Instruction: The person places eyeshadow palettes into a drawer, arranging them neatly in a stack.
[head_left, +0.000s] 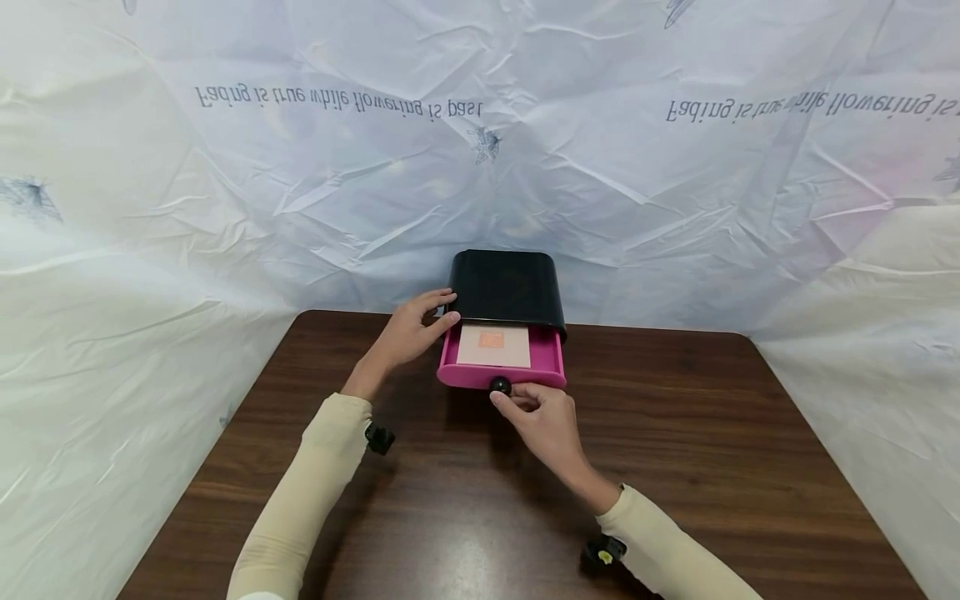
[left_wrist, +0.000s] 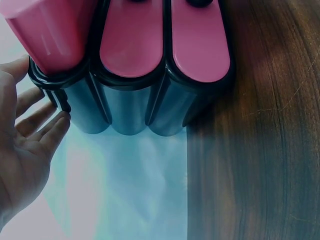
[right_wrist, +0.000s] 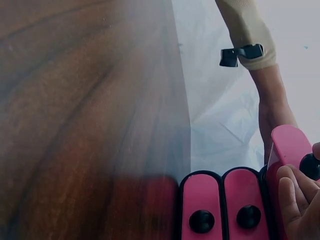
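Observation:
A black cabinet [head_left: 506, 285] with pink drawers stands near the table's back edge. Its top drawer [head_left: 467, 377] is partly pulled out, and a pale flat square item [head_left: 468, 354] with an orange square on it lies inside. My right hand [head_left: 549, 423] pinches the round black knob [head_left: 500, 384] of that drawer between thumb and fingers. Against the cabinet's left side rests my left hand [head_left: 412, 331], its fingers extended along the casing; the left wrist view shows the fingertips touching near the upper rim.
Two lower pink drawers, the middle one [right_wrist: 244, 187] and the bottom one [right_wrist: 201, 189], are pushed in. The brown wooden table [head_left: 675, 450] spreads out in front. Behind it hangs a wrinkled white sheet [head_left: 337, 183] with printed writing.

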